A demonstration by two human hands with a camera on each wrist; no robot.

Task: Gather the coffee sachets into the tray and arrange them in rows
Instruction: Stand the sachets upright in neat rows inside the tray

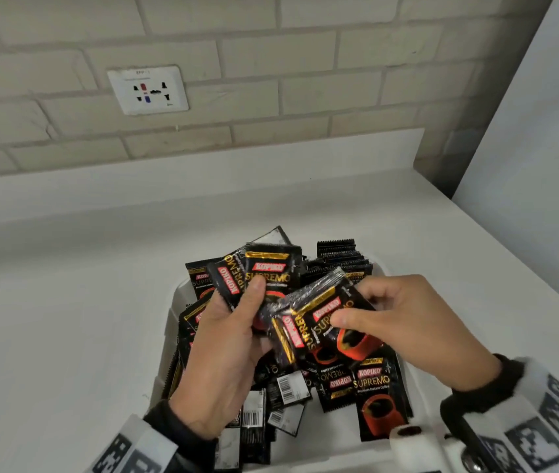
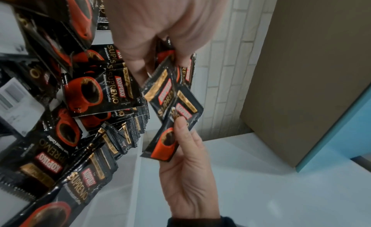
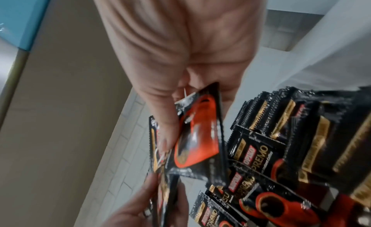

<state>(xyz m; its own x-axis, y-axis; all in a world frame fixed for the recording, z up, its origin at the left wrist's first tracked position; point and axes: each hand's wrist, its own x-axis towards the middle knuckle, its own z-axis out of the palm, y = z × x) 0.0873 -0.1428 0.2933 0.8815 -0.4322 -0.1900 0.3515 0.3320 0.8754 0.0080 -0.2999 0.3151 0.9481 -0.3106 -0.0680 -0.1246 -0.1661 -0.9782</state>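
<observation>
I see my left hand (image 1: 223, 349) pinching sachets (image 1: 267, 271) and my right hand (image 1: 404, 322) pinching more sachets (image 1: 325, 322), above the heaped tray (image 1: 174, 308) beneath my fingers.

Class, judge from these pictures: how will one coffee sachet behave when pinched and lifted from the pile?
Probably light: each hand holds several sachets with thumb and fingertips. Likely bendy, not stiff: the sachets in the right hand fan out and curve. Possibly slippery: the foil looks glossy, and loose sachets lie slid askew in the tray.

Sachets (image 1: 378, 401) in tray (image 1: 169, 322) on counter (image 1: 66, 319)
</observation>
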